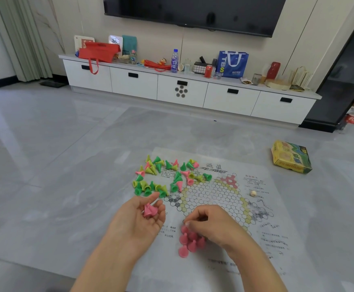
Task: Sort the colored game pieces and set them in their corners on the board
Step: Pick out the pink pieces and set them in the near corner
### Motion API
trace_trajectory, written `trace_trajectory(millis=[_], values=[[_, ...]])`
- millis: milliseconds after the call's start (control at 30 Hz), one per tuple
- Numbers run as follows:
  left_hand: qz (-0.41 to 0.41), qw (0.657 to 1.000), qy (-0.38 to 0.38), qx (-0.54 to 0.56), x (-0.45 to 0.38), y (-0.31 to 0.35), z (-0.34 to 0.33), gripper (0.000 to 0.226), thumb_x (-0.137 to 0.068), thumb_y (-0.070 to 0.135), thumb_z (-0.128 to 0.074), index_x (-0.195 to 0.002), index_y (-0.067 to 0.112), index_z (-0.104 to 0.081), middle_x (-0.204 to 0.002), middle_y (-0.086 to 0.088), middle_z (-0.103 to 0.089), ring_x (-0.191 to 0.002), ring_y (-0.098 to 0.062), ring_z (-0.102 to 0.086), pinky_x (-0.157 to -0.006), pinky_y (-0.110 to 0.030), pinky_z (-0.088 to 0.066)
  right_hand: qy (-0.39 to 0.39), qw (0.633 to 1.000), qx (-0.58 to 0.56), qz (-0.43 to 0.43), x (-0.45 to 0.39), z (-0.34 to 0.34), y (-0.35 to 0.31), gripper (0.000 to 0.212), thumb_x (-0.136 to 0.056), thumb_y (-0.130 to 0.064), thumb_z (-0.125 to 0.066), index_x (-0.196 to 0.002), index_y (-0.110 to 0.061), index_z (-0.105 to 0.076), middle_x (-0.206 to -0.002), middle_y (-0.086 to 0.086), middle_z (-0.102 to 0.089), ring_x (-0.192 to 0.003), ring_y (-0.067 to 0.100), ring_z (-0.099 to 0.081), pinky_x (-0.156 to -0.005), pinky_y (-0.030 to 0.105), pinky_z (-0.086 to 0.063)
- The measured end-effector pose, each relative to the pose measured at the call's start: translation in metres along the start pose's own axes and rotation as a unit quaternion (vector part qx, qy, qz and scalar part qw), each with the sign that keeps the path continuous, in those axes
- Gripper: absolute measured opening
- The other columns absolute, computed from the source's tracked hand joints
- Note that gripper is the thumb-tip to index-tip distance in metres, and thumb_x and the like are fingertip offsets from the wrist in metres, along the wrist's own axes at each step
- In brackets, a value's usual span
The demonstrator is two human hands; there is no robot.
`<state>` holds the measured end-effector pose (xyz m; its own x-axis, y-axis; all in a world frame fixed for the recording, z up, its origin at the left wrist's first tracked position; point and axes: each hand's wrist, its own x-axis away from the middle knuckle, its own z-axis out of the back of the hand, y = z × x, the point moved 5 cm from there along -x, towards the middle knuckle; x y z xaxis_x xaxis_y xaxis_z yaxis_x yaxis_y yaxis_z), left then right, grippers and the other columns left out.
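Left hand (139, 218) cups spare pink pieces (149, 210) as a stash; right hand (208, 223) fingertips seem pinched, probably seating one above the placed pink cluster (189, 241).

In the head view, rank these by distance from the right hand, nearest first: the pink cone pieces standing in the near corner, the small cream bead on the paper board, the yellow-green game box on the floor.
From the right hand:
1. Pink cone pieces, directly under its fingers, near corner.
2. Small cream bead, on the board, ahead and right.
3. Yellow-green game box, on the floor, far right, off the paper board.
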<state>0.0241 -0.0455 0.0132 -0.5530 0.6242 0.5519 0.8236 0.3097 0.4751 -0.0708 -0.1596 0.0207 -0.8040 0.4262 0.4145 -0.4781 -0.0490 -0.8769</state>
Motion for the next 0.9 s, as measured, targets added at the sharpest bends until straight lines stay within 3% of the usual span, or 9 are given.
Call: trace_trajectory(millis=[167, 433, 567, 700, 800, 900], values=[[0.003, 1.0, -0.003, 0.0, -0.002, 0.0, 0.002, 0.021, -0.086, 0.003, -0.04, -0.093, -0.002, -0.059, -0.081, -0.013, -0.052, -0.07, -0.019, -0.052, -0.061, -0.026, -0.049, -0.009, 1.0, 0.005, 0.001, 0.001, 0.0, 0.0, 0.008, -0.084, 0.003, -0.055, -0.082, 0.002, -0.063, -0.063, 0.012, -0.069, -0.049, 0.017, -0.06, -0.044, 0.019, -0.044], [0.003, 1.0, -0.003, 0.003, -0.002, 0.001, 0.003, 0.022, -0.087, 0.003, -0.039, -0.095, -0.002, -0.059, -0.083, -0.013, -0.052, -0.072, -0.019, -0.051, -0.066, -0.028, -0.044, -0.018, 1.0, 0.008, 0.006, 0.0, 0.0, 0.001, 0.007, -0.087, 0.0, -0.055, -0.089, 0.003, -0.061, -0.067, 0.013, -0.07, -0.051, 0.019, -0.06, -0.047, 0.021, -0.046], [0.003, 1.0, -0.011, 0.006, -0.001, 0.001, 0.002, 0.023, -0.088, 0.004, -0.039, -0.097, -0.003, -0.059, -0.086, -0.015, -0.053, -0.075, -0.021, -0.053, -0.065, -0.029, -0.047, 0.035, 0.999, 0.016, 0.015, 0.002, 0.004, 0.0, 0.009, -0.089, -0.012, -0.056, -0.089, -0.008, -0.064, -0.063, -0.003, -0.068, -0.052, 0.01, -0.06, -0.048, 0.019, -0.044], [0.032, 0.998, -0.047, 0.021, 0.003, -0.004, -0.007, 0.032, -0.093, 0.013, -0.035, -0.104, -0.006, -0.058, -0.102, -0.023, -0.058, -0.089, -0.029, -0.058, -0.075, -0.037, -0.049, 0.158, 0.974, 0.044, 0.153, 0.009, 0.013, -0.023, 0.012, -0.088, -0.018, -0.058, -0.087, -0.025, -0.067, -0.082, -0.012, -0.065, -0.071, -0.006, -0.057, -0.061, 0.01, -0.044], [0.063, 0.991, -0.114, 0.039, 0.009, -0.009, -0.019, 0.042, -0.095, 0.019, -0.031, -0.109, -0.01, -0.057, -0.107, -0.027, -0.062, -0.089, -0.032, -0.064, -0.087, -0.043, -0.052, 0.134, 0.955, 0.072, 0.253, 0.019, -0.001, -0.045, 0.019, -0.086, -0.017, -0.061, -0.084, -0.033, -0.07, -0.085, -0.007, -0.061, -0.054, -0.004, -0.055, -0.045, 0.013, -0.044], [0.071, 0.985, -0.154, 0.035, 0.013, -0.011, -0.026, 0.043, -0.093, 0.022, -0.03, -0.102, -0.009, -0.059, -0.09, -0.023, -0.068, -0.076, -0.029, -0.069, -0.075, -0.04, -0.056, 0.126, 0.928, 0.181, 0.298, 0.019, -0.014, -0.052, 0.016, -0.085, -0.022, -0.062, -0.098, -0.029, -0.07, -0.085, -0.016, -0.054, -0.068, 0.002, -0.054, -0.059, 0.02, -0.048]])
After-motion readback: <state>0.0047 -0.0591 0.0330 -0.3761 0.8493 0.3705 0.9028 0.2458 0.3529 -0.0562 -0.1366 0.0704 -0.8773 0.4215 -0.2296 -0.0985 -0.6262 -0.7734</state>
